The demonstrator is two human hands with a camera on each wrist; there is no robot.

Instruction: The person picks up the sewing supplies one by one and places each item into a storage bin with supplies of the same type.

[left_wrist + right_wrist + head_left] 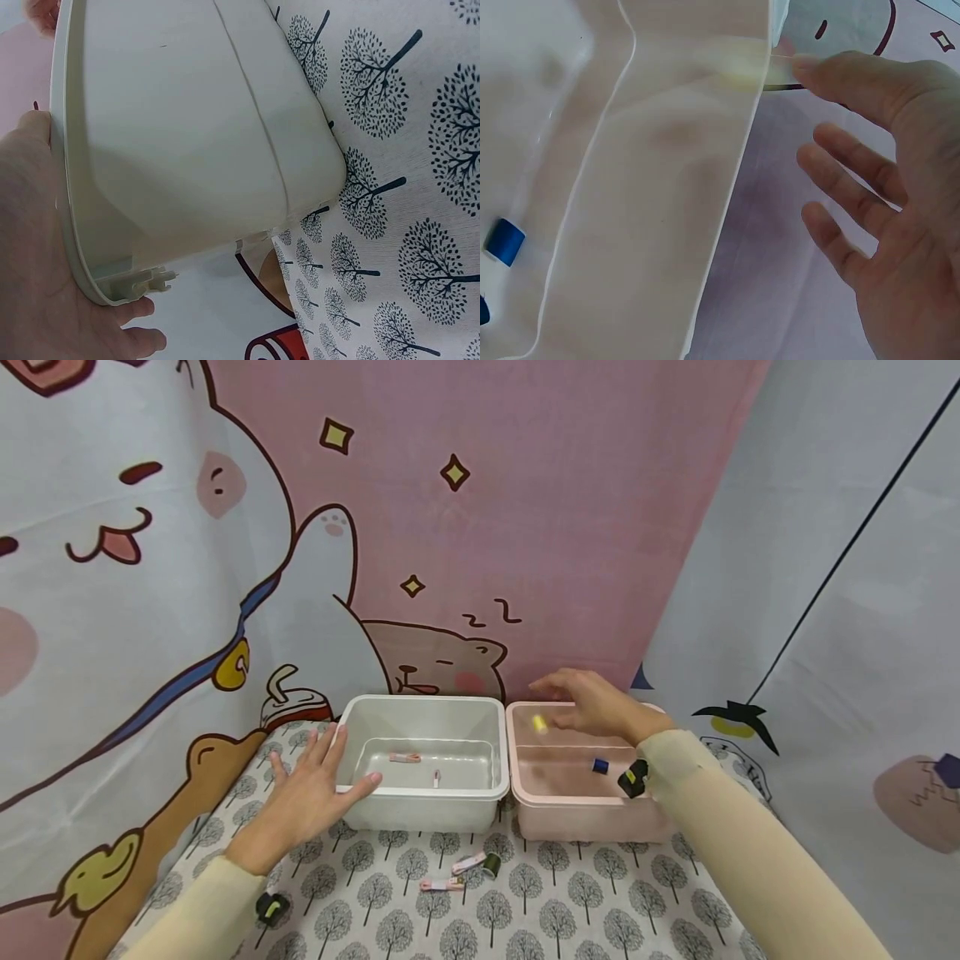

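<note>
A yellow spool of thread (540, 724), blurred in the right wrist view, is in mid-air over the pink bin (592, 822). Just right of it my right hand (596, 706) hovers with its fingers apart and spread. Inside that bin lies a blue spool of thread (600, 766); a second dark blue piece (484, 310) shows at the edge of the right wrist view. My left hand (318, 789) touches the near left corner of the white bin (420, 814), fingers extended along its side. Small pinkish folded strips (405, 757) lie in the white bin.
On the tree-print cloth (408, 935) before the bins lie a dark green spool of thread (491, 865) and two pinkish folded strips (442, 884). The bins stand side by side against a cartoon-printed curtain (555, 527).
</note>
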